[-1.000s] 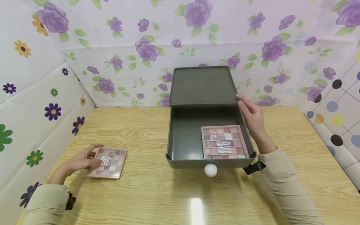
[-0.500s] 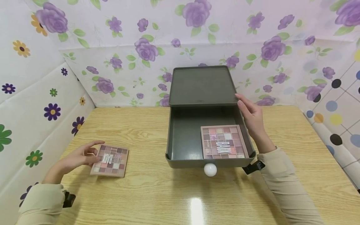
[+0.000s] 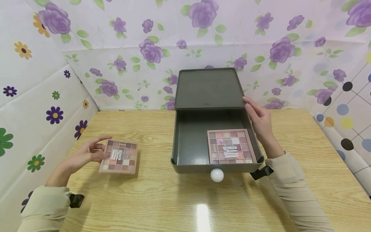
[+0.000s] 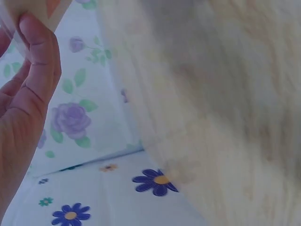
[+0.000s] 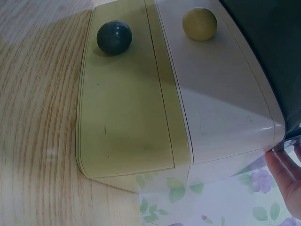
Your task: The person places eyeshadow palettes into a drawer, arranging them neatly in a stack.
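Note:
In the head view my left hand (image 3: pixel 84 158) pinches the left edge of a pink eyeshadow palette (image 3: pixel 123 158), thumb on its face. The palette is raised off the table and slightly tilted. Only a corner of it shows in the left wrist view. A second, similar eyeshadow palette (image 3: pixel 231 147) lies in the right half of a dark grey drawer (image 3: pixel 191 141), which is pulled out of a small drawer chest (image 3: pixel 210 88). My right hand (image 3: pixel 262 124) rests its extended fingers against the chest's front right top corner.
In the right wrist view a white drawer (image 5: pixel 221 94) with a yellow knob and a yellow-green drawer (image 5: pixel 127 108) with a dark knob sit below the grey one. A white knob (image 3: pixel 217 175) juts from the open drawer. Flowered cloth (image 3: pixel 130 77) stands behind the wooden table (image 3: pixel 150 199).
My left hand has lifted the palette off the table and carried it slightly up and to the right. The right hand and the drawer have stayed put.

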`<state>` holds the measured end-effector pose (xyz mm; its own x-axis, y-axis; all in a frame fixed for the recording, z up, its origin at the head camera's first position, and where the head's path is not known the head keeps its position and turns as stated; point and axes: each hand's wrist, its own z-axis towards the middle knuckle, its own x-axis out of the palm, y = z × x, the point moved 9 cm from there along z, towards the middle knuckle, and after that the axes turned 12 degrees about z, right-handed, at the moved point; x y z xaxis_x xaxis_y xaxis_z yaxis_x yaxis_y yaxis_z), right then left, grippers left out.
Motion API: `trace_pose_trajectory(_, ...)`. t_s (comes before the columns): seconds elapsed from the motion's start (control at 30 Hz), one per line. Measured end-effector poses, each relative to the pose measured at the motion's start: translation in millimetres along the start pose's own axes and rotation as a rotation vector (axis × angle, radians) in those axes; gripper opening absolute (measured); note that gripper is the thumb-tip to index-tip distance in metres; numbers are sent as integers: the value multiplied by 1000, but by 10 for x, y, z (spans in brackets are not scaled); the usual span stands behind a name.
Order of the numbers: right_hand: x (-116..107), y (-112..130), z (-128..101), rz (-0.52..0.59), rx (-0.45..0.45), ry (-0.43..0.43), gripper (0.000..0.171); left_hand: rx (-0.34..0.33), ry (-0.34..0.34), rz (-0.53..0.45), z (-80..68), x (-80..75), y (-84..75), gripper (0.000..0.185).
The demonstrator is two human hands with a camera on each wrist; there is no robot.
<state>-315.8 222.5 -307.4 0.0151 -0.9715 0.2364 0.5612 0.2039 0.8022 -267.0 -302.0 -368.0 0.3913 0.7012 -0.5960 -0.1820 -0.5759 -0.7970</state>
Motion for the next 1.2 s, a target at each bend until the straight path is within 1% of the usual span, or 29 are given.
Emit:
trace_pose_trajectory(0.23,-3,18,-8,21,-9,4,26,114,-38,-22,38,-89,-297,56)
trace_pose_trajectory(0.33,2,22,-11,29,-7,11,27,151,-53,-20,45,-129,-413,58)
trace_pose_trajectory(0.43,3,18,-12,28,-6,13,27,186,-71,-38,49,-161,-536,59)
trace_pose_trajectory(0.57,7,15,-12,29,-7,16,27,220,-74,-107,57,-175,-684,60)
trace_pose_trajectory(0.7,3,17,-9,24,-13,15,27,255,-61,-166,75,-160,-815,61)
trace_pose_trajectory(0.9,5,25,-5,16,-22,12,26,322,-54,-254,100,-153,-999,60)
trace_pose_trajectory(1.07,7,27,-3,16,-23,11,26,384,-56,-372,119,-155,-1155,60)
trace_pose_trajectory(1.2,13,29,-2,25,-23,12,26,414,-74,-450,134,-149,-1257,61)
